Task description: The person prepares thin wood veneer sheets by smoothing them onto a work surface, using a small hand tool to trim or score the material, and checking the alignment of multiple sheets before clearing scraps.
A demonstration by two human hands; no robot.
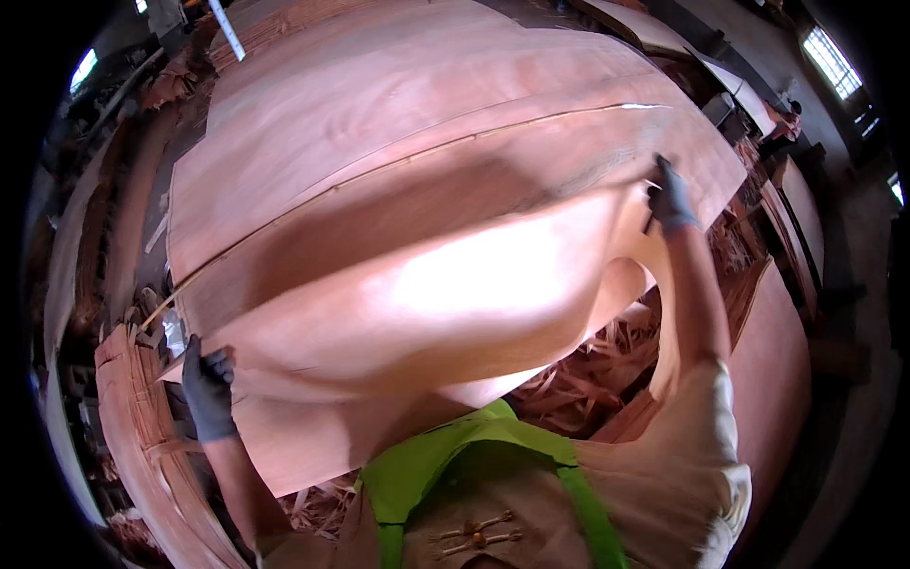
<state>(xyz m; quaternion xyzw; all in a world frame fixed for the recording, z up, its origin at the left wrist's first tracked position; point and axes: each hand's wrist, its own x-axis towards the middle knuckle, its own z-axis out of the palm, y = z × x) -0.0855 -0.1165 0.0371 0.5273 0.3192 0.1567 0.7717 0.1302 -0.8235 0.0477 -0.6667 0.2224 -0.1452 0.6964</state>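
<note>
A large, thin, pinkish-tan wood veneer sheet (360, 332) bows up in front of me, its middle bright with glare and its right end curling down. My left hand (208, 387), in a dark grey glove, is closed around its left corner. At the far right corner, my right hand (672, 197), gloved the same way, grips the sheet's edge. A short, dark, narrow piece shows beneath the right fingers, and I cannot make out what it is. Under the raised sheet lies a broad stack of veneer sheets (398, 104), with a long narrow strip (318, 194) running across it.
Torn veneer scraps (607, 365) are heaped below the sheet's right end. A pile of narrow veneer pieces (137, 398) stands at the left. More large sheets (773, 360) lean at the right. Far off at the upper right, a person (785, 123) is partly visible.
</note>
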